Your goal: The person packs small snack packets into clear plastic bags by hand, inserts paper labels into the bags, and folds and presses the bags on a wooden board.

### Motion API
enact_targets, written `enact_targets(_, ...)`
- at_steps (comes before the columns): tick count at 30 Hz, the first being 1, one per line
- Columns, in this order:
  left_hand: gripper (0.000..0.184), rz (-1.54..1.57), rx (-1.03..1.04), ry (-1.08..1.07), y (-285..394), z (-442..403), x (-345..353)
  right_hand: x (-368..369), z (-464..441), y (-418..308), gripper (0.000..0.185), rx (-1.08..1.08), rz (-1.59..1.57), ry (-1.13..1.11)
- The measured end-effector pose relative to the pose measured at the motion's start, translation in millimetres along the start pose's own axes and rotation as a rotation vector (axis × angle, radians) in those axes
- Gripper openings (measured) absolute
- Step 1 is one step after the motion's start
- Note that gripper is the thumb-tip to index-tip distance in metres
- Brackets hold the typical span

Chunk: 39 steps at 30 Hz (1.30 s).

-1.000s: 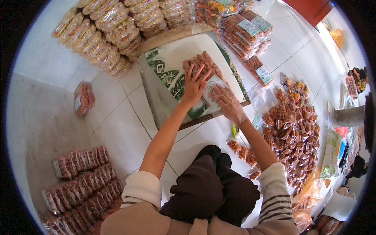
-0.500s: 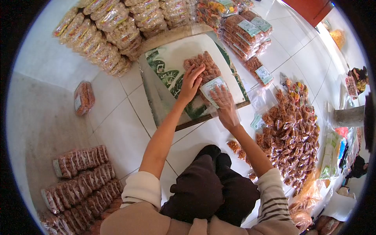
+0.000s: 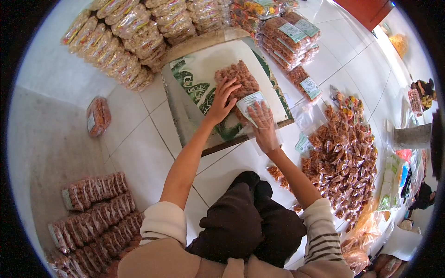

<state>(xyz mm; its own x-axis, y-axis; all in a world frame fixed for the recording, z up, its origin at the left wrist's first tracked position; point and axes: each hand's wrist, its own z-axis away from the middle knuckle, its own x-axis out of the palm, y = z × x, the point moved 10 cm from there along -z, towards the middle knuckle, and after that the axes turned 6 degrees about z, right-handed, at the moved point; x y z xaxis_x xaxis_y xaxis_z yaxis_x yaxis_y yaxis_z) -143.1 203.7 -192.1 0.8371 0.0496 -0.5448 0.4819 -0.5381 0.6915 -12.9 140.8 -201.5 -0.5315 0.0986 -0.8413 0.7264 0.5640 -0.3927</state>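
A clear plastic bag of brown snack pieces (image 3: 242, 78) lies flat on a low board-topped stand (image 3: 199, 69). The bag has a white and green label (image 3: 249, 103) at its near end. My left hand (image 3: 223, 103) rests on the bag's left side, fingers stretched out and slightly apart. My right hand (image 3: 263, 125) lies flat by the label with its fingers spread. Clear film shows around the right hand and wrist, and the hand appears to be inside the bag's loose end. Neither hand is closed around anything.
Stacked bags of pale snacks (image 3: 123, 39) stand behind the stand. Labelled brown packs (image 3: 287, 39) are piled at back right. Many small snack packets (image 3: 340, 160) lie heaped on the right floor. Rows of packs (image 3: 95, 213) sit at left, with a single pack (image 3: 98, 116) farther back.
My left hand's fingers have shifted slightly on the bag and look a little more spread. My right hand stays nearly in place. The view has moved very slightly.
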Motion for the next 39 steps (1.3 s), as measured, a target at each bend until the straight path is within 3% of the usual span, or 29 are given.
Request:
enact_targets(8, 0.041, 0.037, -0.038, 0.049, -7, 5, 3, -5, -3, -11, 0.061, -0.072, 0.241, 0.031)
enact_targets(10, 0.049, 0.087, -0.137, 0.225, -19, 12, -7, -2, -5, -14, 0.059, -0.151, 0.345, -0.045)
enact_targets(13, 0.061, 0.323, -0.269, 0.266, -23, 19, 2, -2, -17, -19, 0.059, -0.226, 0.358, -0.019)
enact_targets(16, 0.068, 0.232, -0.244, 0.19, -7, 21, 10, -1, -28, -19, 0.058, -0.162, 0.32, -0.027)
enact_targets(21, 0.062, 0.33, -0.286, 0.195, -10, 21, 9, -5, -34, -23, 0.063, -0.148, 0.261, 0.004)
enact_targets(24, 0.055, 0.232, -0.246, 0.262, -16, 12, 2, -1, -24, -23, 0.064, -0.134, 0.238, -0.043)
enact_targets(26, 0.049, -0.108, -0.08, 0.288, -3, -10, -11, 0, -17, -18, 0.065, -0.122, 0.243, -0.056)
enact_targets(29, 0.047, -0.21, -0.066, 0.126, -9, -41, -4, 6, -18, -20, 0.061, -0.136, 0.313, -0.062)
enact_targets(33, 0.045, -0.287, -0.029, 0.131, -13, -48, 5, 11, -34, -23, 0.054, -0.106, 0.387, 0.011)
enact_targets(36, 0.043, -0.137, -0.074, 0.176, -12, -39, 1, 15, -47, -24, 0.051, -0.087, 0.418, 0.064)
enact_targets(39, 0.039, -0.306, -0.052, 0.114, -8, -38, 4, 13, -49, -24, 0.052, -0.088, 0.375, 0.089)
